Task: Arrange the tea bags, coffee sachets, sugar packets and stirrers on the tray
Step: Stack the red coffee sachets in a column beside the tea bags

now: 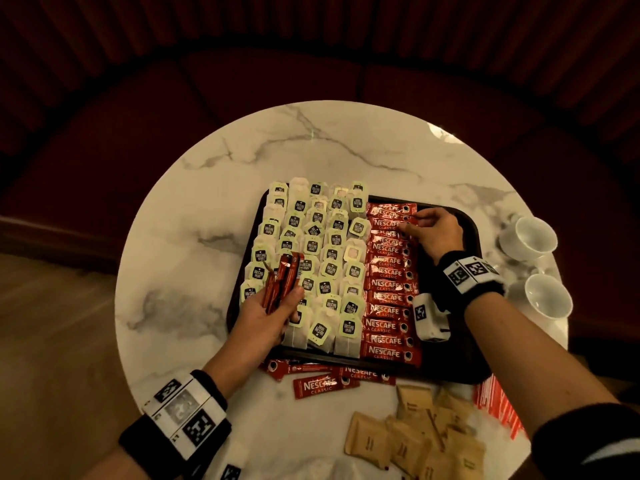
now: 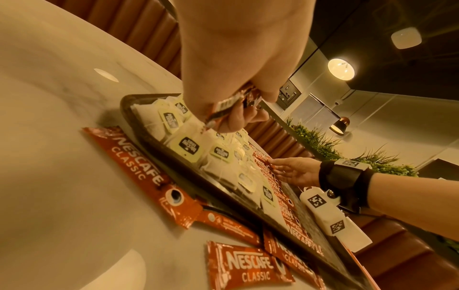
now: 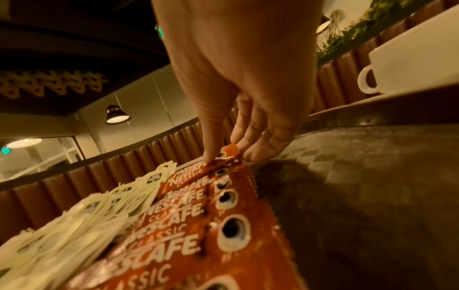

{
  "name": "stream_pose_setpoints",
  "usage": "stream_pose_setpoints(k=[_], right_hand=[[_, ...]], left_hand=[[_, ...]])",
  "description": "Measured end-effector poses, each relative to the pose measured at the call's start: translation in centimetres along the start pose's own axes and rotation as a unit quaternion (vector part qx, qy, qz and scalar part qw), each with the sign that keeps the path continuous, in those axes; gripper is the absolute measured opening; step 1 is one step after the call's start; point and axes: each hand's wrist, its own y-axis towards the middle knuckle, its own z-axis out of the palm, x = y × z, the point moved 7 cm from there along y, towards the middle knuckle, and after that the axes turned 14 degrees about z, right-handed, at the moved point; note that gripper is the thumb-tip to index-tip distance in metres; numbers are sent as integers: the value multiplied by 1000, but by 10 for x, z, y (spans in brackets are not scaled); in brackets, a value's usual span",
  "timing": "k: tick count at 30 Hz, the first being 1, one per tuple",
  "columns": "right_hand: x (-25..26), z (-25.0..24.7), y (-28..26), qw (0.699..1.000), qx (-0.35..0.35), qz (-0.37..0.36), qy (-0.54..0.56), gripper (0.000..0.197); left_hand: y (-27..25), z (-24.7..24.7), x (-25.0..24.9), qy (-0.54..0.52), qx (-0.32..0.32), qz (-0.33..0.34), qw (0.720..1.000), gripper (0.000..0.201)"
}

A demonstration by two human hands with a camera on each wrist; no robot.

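A dark tray [image 1: 446, 365] lies on a round marble table. Rows of tea bags [image 1: 311, 244] fill its left part. A column of red coffee sachets [image 1: 388, 299] runs beside them. My left hand [image 1: 277, 306] hovers over the near tea bags and grips a bundle of red sachets [image 1: 282, 282], seen close in the left wrist view [image 2: 228, 104]. My right hand [image 1: 412, 225] is at the far end of the column. There its thumb and fingers pinch the end of one sachet [image 3: 196, 169].
Loose coffee sachets [image 1: 325, 384] lie on the table against the tray's near edge. Brown sugar packets [image 1: 415, 434] are heaped nearer me, with red-and-white stirrers [image 1: 498, 407] to their right. Two white cups [image 1: 530, 233] [image 1: 547, 296] stand right of the tray.
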Motion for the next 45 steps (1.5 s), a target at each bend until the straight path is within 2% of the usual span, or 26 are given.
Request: stream_pose_setpoints(k=[10, 12, 15, 19, 23, 27, 31, 34, 37, 39, 41, 45], right_hand=[[1, -3, 1, 999, 13, 2, 50, 42], [4, -2, -2, 1000, 2, -23, 16, 33], [13, 4, -6, 992, -24, -103, -73, 23], [28, 19, -13, 953, -25, -179, -241, 35], [33, 26, -14, 933, -22, -183, -310, 37], [31, 23, -15, 939, -18, -178, -294, 34], [35, 12, -31, 964, -17, -176, -197, 30], [40, 19, -76, 973, 73, -187, -117, 29], [38, 43, -142, 944, 247, -202, -82, 23], [33, 53, -176, 923, 327, -192, -58, 22], [27, 60, -193, 913, 364, -182, -30, 23], [15, 58, -195, 909, 385, -130, 91, 13]], left_hand=[[-1, -3, 1, 6, 3, 0, 1000, 30], [-2, -3, 2, 7, 3, -3, 1000, 29], [-3, -4, 2, 8, 5, -4, 1000, 26], [-3, -5, 0, 12, 1, -2, 1000, 28], [-3, -6, -1, 2, -1, -4, 1000, 28], [-3, -8, -2, 12, -4, 1, 1000, 32], [-3, -2, -8, -23, 12, -3, 1000, 43], [-3, 7, -15, -62, 43, -5, 997, 44], [-7, 18, -20, -77, 87, 0, 993, 47], [-10, 23, -22, -69, 112, 0, 991, 45], [-14, 26, -23, -54, 128, 4, 990, 42], [-17, 28, -24, -49, 135, 6, 990, 41]])
